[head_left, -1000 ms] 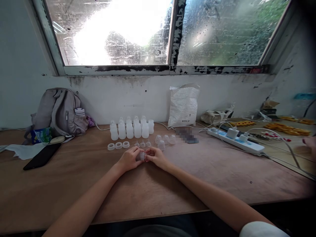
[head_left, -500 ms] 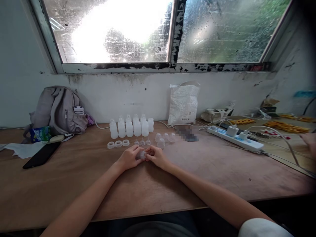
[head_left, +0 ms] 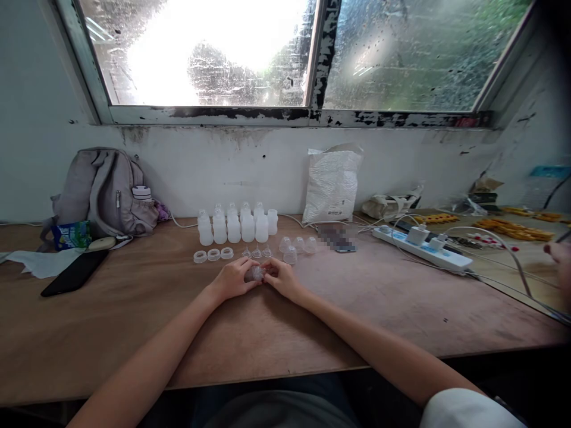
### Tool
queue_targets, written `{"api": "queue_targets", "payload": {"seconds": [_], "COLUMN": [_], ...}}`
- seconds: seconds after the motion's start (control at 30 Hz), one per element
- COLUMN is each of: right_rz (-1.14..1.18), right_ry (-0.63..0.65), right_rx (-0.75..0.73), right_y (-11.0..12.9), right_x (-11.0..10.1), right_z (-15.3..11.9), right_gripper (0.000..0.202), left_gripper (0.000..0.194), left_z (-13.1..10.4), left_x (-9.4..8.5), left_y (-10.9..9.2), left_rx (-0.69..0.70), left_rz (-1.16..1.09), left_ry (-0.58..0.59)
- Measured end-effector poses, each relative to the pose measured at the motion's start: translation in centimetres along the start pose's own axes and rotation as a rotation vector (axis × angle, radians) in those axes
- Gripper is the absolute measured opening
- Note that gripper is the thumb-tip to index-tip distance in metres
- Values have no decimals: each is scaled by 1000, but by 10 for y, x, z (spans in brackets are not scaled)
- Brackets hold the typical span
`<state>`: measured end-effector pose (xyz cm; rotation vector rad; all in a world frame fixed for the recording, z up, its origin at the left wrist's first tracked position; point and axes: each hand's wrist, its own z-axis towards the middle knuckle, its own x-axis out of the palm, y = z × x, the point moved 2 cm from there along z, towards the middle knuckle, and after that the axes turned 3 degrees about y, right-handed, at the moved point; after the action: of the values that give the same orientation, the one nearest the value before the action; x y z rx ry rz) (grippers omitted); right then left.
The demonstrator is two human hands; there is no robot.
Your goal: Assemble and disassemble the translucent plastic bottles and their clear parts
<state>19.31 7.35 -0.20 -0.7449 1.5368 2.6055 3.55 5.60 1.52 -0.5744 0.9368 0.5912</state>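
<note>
My left hand (head_left: 232, 278) is closed around a translucent, ridged bottle collar (head_left: 255, 273) low over the table. The fingers of my right hand (head_left: 282, 279) pinch its right side, where a small clear tip, perhaps a nipple, is partly hidden. Just beyond my hands lie several clear nipples (head_left: 256, 252). White collar rings (head_left: 213, 254) sit in a row to their left, and clear domed caps (head_left: 289, 254) are grouped to their right. Behind these stand milky baby bottles (head_left: 234, 229), most with clear tops.
A grey backpack (head_left: 100, 190) and a black phone (head_left: 75, 273) are at the left. A white plastic bag (head_left: 332, 184) leans on the wall. Cables run from a power strip (head_left: 423, 249) at the right. Another person's hand (head_left: 557, 261) shows at the right edge.
The view has tilted down slightly. My hands stay together around the collar, which shows a bit more between them now.
</note>
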Motion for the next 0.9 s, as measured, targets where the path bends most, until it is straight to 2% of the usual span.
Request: {"api": "queue_targets", "payload": {"seconds": [0.63,0.8,0.9], "right_rz": [-37,-130,-207], "right_ry": [37,-40,-20], "right_rx": [-29,-19,-40], "right_y": [6,5,-2], "right_x": [1,-2,1], "right_z": [-2,0,8], "right_gripper": [23,22,20], "left_gripper": [36,33,33], "left_z": [-3,-7,-9], "left_x": [-12,-19,-25], "left_y": [17,36,47], "left_rx": [47,-55,-135], "left_rz": [61,113,151], "left_ry": [50,-46,-149]}}
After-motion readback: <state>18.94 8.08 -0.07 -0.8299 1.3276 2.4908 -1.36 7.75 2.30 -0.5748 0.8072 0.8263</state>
